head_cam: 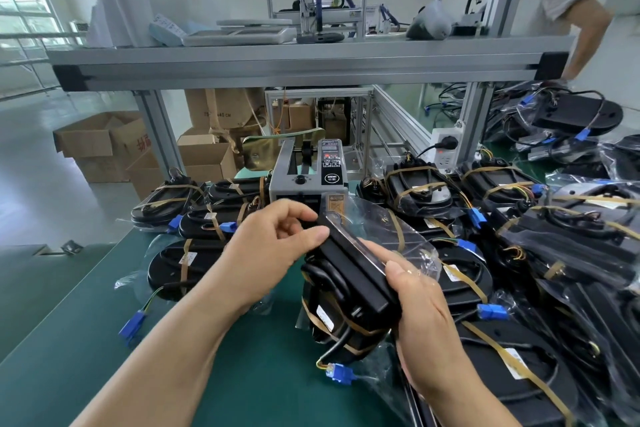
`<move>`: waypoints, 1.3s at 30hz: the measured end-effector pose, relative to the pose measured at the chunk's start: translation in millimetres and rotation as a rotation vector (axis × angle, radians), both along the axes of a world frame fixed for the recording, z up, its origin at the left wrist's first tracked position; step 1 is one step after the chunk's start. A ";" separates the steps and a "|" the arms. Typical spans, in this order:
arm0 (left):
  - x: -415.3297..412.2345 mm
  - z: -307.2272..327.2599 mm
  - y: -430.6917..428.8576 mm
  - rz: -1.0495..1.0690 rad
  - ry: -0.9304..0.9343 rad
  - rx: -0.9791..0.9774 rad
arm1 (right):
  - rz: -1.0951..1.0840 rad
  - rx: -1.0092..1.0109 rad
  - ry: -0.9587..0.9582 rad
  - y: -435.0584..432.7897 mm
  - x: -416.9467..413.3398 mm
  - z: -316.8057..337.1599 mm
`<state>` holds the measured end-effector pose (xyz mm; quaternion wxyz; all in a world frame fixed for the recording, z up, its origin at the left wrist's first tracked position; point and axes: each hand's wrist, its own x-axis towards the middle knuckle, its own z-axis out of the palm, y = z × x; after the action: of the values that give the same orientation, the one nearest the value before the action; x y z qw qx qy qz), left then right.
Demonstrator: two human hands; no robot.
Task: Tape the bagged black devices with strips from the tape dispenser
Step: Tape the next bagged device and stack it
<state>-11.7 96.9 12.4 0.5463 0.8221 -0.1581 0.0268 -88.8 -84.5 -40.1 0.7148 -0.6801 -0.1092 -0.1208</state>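
A bagged black device [349, 274] is held tilted above the green table, its clear bag trailing to the right. My left hand [273, 246] pinches its upper end, thumb and curled fingers on the black edge. My right hand [415, 302] grips its lower right side. Brown tape bands wrap the device's lower part, and a cable with a blue connector [341, 373] hangs below. The grey tape dispenser [308, 177] stands just behind the hands, its outlet right above my left fingers.
Taped bagged devices lie in a pile at left [194, 215] and in a large heap at right [519, 253]. An aluminium shelf frame [277, 62] spans overhead. Cardboard boxes [104, 142] stand on the floor at left. Another person [568, 10] works at the far right.
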 end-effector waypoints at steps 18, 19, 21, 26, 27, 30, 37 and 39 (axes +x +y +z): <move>8.8 -12.7 18.1 -0.255 -0.114 0.332 | -0.045 -0.042 0.032 -33.1 24.7 13.4; 9.2 -9.9 15.6 -0.266 -0.148 0.393 | -0.027 -0.061 0.049 -31.7 28.4 14.8; 9.7 -6.1 10.7 -0.280 -0.200 0.470 | 0.008 -0.069 0.080 -27.9 32.4 16.0; 13.8 -12.8 7.9 -0.279 -0.223 0.554 | -0.005 -0.070 0.125 -25.6 30.8 9.4; 14.2 -15.0 6.0 -0.275 -0.246 0.585 | -0.012 -0.084 0.124 -25.6 29.9 7.7; 15.4 -23.1 -1.7 -0.291 -0.290 0.711 | -0.077 -0.125 0.127 -22.9 26.9 4.0; 16.1 -32.8 -2.2 -0.283 -0.343 0.738 | -0.370 -0.273 0.070 -16.6 26.8 -8.9; 15.9 -32.5 -3.3 -0.287 -0.359 0.741 | -0.406 -0.205 0.060 -15.1 26.9 -9.6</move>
<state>4.2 93.6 -20.0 0.1766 0.9145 -0.3623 0.0346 -61.9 -99.7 -49.7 0.6060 -0.7605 0.0394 -0.2300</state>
